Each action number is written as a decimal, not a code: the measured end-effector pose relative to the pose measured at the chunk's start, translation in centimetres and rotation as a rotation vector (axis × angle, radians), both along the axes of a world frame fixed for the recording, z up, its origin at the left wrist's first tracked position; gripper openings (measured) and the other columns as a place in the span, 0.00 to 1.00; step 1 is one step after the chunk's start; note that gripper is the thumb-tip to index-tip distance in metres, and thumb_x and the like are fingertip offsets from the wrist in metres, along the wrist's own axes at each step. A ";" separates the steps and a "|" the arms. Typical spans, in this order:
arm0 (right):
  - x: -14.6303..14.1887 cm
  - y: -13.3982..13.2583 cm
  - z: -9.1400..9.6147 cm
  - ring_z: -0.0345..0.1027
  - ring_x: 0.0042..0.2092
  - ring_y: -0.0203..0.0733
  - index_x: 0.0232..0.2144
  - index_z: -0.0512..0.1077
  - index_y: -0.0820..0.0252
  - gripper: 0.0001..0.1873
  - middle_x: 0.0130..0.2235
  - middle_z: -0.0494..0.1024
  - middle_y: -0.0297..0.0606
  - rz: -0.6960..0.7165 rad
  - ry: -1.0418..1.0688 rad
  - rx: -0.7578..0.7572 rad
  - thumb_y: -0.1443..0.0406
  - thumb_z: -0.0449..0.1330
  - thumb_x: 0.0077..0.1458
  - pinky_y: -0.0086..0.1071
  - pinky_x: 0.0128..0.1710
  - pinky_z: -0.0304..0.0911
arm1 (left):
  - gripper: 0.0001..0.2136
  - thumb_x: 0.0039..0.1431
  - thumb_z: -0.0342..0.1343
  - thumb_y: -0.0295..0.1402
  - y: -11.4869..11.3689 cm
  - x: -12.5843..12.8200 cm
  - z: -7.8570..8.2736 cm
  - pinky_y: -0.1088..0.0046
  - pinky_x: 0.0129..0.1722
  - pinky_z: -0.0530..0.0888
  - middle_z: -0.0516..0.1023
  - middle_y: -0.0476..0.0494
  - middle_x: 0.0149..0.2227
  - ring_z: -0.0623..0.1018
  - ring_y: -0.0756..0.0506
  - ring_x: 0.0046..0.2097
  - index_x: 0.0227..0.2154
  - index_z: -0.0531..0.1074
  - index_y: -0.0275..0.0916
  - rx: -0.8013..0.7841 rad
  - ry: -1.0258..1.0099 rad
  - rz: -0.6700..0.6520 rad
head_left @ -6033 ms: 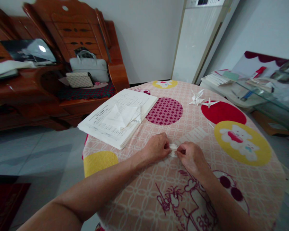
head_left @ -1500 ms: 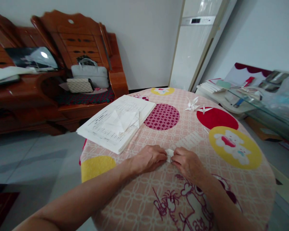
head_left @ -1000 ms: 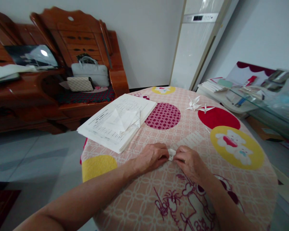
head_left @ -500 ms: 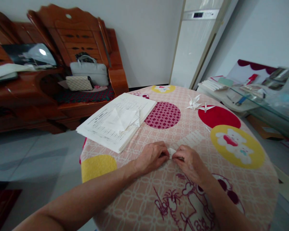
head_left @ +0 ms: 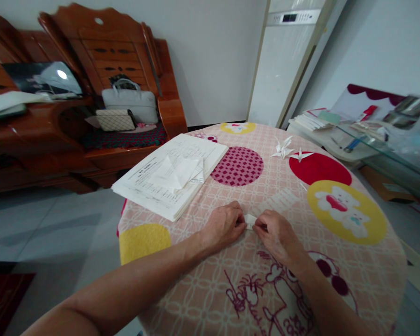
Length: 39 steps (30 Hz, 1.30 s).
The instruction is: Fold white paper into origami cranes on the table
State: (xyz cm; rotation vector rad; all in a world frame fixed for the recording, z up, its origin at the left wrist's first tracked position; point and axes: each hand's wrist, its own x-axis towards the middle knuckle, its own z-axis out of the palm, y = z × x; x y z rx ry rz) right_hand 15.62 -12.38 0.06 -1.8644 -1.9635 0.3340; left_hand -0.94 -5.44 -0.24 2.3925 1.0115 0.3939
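Note:
Between my two hands lies a small piece of folded white paper [head_left: 250,221], low over the patterned tablecloth [head_left: 199,280]. My left hand [head_left: 227,222] pinches its left end, and my right hand [head_left: 273,232] pinches the right end with curled fingers. Most of the paper's ends are hidden under the fingertips. Beyond my right hand, two folded paper cranes [head_left: 283,147] rest near the table's far right side, one of them partly over a red circle. To the left, a loosely folded white sheet [head_left: 182,172] lies on a stack of printed papers [head_left: 143,186].
A wooden bench [head_left: 108,46] with a grey handbag [head_left: 131,103] stands at the back left. Behind the table is a tall white air conditioner [head_left: 283,65]. A glass-topped side table [head_left: 388,149] with papers and odds and ends stands close at the right.
My fingers have shifted slightly apart on the folded paper, so a little more of it shows between them. The rest stays in place, apart from a slight shift of view.

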 end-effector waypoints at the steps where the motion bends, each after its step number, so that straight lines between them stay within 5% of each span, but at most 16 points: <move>1: 0.0 0.0 0.0 0.65 0.33 0.41 0.20 0.70 0.61 0.09 0.27 0.72 0.38 -0.006 -0.005 -0.003 0.74 0.58 0.50 0.32 0.33 0.56 | 0.05 0.54 0.55 0.30 0.0 0.1 0.1 0.76 0.31 0.68 0.74 0.46 0.33 0.74 0.49 0.33 0.26 0.74 0.35 0.000 0.010 0.005; 39: -0.3 0.7 0.7 0.66 0.27 0.38 0.20 0.70 0.61 0.06 0.23 0.74 0.36 -0.167 0.141 -0.173 0.71 0.60 0.45 0.29 0.28 0.53 | 0.06 0.53 0.52 0.30 0.1 0.8 -0.1 0.74 0.30 0.66 0.73 0.45 0.33 0.73 0.49 0.32 0.24 0.72 0.36 0.063 0.104 0.007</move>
